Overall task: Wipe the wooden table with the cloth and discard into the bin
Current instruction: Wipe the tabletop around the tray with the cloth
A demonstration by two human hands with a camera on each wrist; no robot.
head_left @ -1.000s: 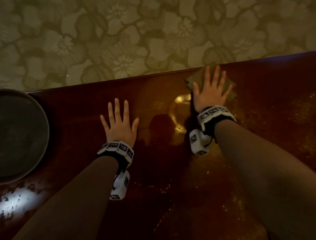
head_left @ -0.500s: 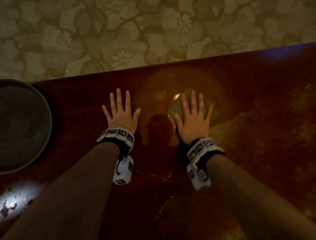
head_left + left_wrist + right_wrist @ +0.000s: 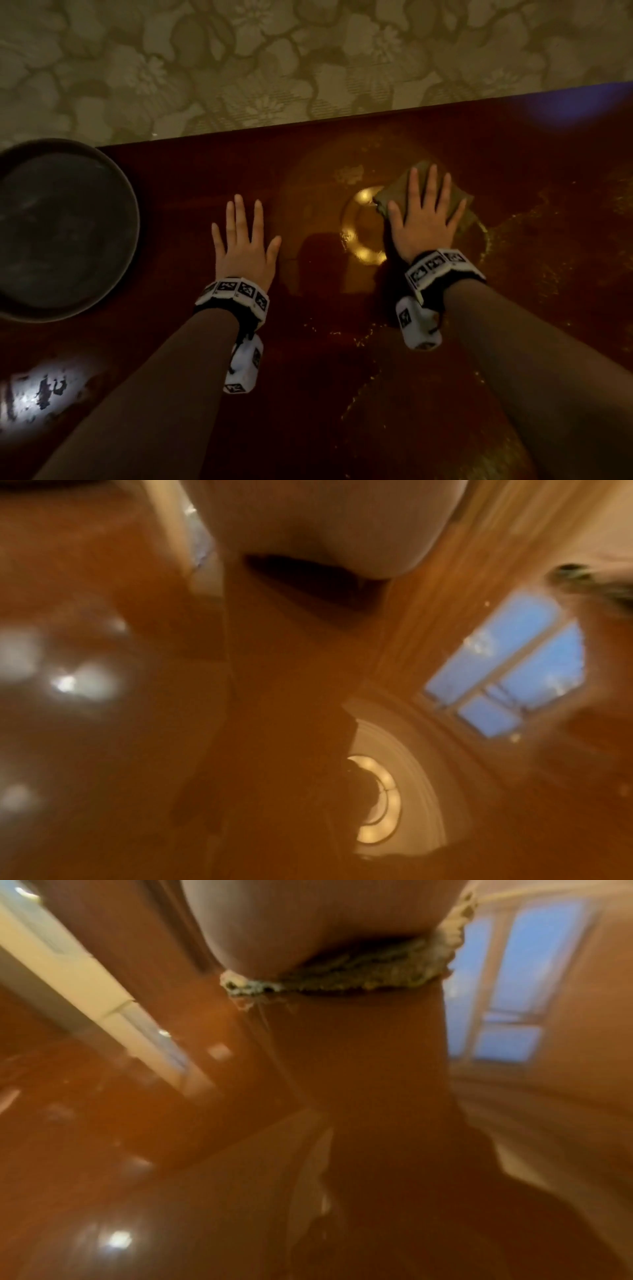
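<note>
Right hand: flat, fingers straight and spread, pressing the olive cloth onto the glossy wooden table.
Left hand: flat, fingers straight, resting on bare wood, holding nothing.
Round dark bin: far left.
Floral carpet: beyond table edge.

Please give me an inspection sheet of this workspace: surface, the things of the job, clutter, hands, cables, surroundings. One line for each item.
Surface: dark glossy wooden table, reflecting a lamp, with fine yellowish specks toward the right.
Job's things: cloth flat on the table; round dark bin at the left edge of the head view.
Clutter: nothing seen besides the specks.
Hands: left hand flat on bare wood; right hand flat, pressing the cloth.
Cables: nothing seen.
Surroundings: floral patterned floor beyond the table's far edge.
</note>
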